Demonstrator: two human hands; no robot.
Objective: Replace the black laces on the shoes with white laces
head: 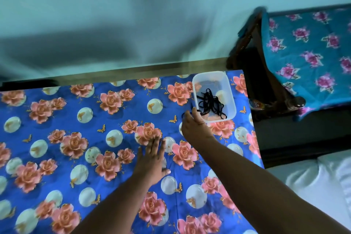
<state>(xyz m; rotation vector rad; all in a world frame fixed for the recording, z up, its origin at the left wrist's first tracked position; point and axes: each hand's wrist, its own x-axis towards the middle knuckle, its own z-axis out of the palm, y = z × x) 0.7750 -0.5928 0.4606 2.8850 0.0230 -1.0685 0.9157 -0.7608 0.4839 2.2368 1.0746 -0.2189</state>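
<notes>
A clear rectangular plastic container (214, 95) sits at the upper right of the frame, near the far right corner of the surface (57, 157), which is covered in a blue cloth printed with pink roses and white globes. Inside the container lies a loose tangle of black laces (210, 103), bunched toward its nearer end. No shoes and no white laces are in view.

The right hand (193, 126) reaches up to the container's near left corner. Its fingers (194, 111) are curled at the rim, and a bit of black lace seems to trail over the edge by them, but from here I cannot tell whether they pinch the lace or only the rim. The left hand (151, 161) lies flat in the middle of the frame, palm down on the cloth, fingers straight and close together, holding nothing.

It looks to me as though the black laces are being put away in the container, or the container is about to be shifted. To do that neatly, the trailing end should be tucked fully inside so it cannot snag or drag the tangle out. If the container is to be moved, a grip on its wall would be better than one on the lace, and the flat left hand could keep the cloth from rucking as it slides.
</notes>
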